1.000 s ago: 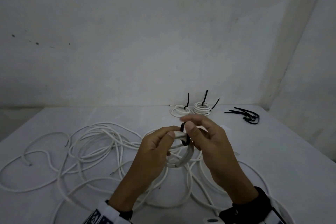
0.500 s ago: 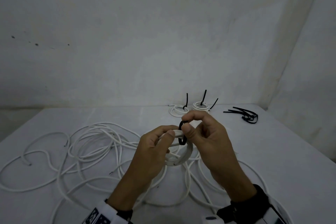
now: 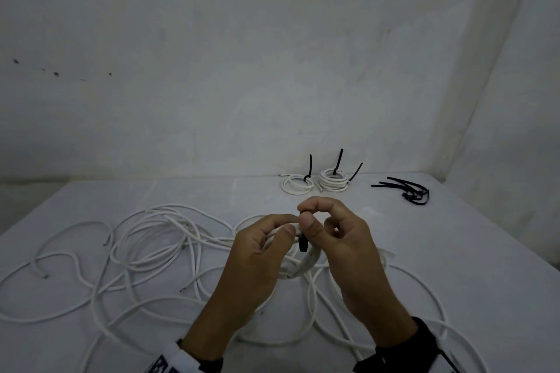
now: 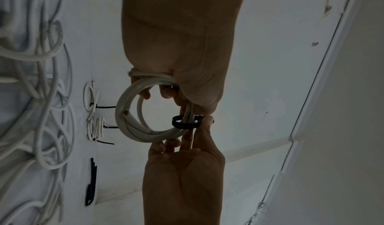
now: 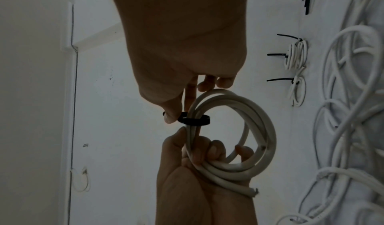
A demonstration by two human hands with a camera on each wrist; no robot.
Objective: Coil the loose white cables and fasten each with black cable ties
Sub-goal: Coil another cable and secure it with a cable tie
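Held coil: a small coil of white cable [image 5: 239, 130], several turns, is held up in the air above the bench, between the two hands, in front of the person.
Black tie on it: a black cable tie [image 5: 194, 119] forms a loose loop round the bundled turns on one side of the coil; the loop stands wider than the bundle, with a gap inside it.
Left hand: the left hand [image 3: 257, 263] grasps the coil, fingers curled through the ring and the thumb lying along the turns just beside the tie. A cut end of the cable sticks out past the heel of this hand.
Right hand: the right hand [image 3: 345, 248] pinches the tie between thumb and forefinger at the outer side of the loop; its other fingers are curled, and their tips lie near the coil.
Loose cables: a tangle of loose white cables [image 3: 145, 248] lies spread over the bench under and to the left of the hands, with several cut ends showing.
Finished coils: two tied coils [image 3: 315, 183] sit side by side at the far edge, against the wall, black tie tails sticking up from them.
Spare ties: a small bunch of spare black ties [image 3: 406, 191] lies to the right of those coils, apart from them.
Bench: the bench [image 3: 454, 251] is white and stands in a corner of pale walls.
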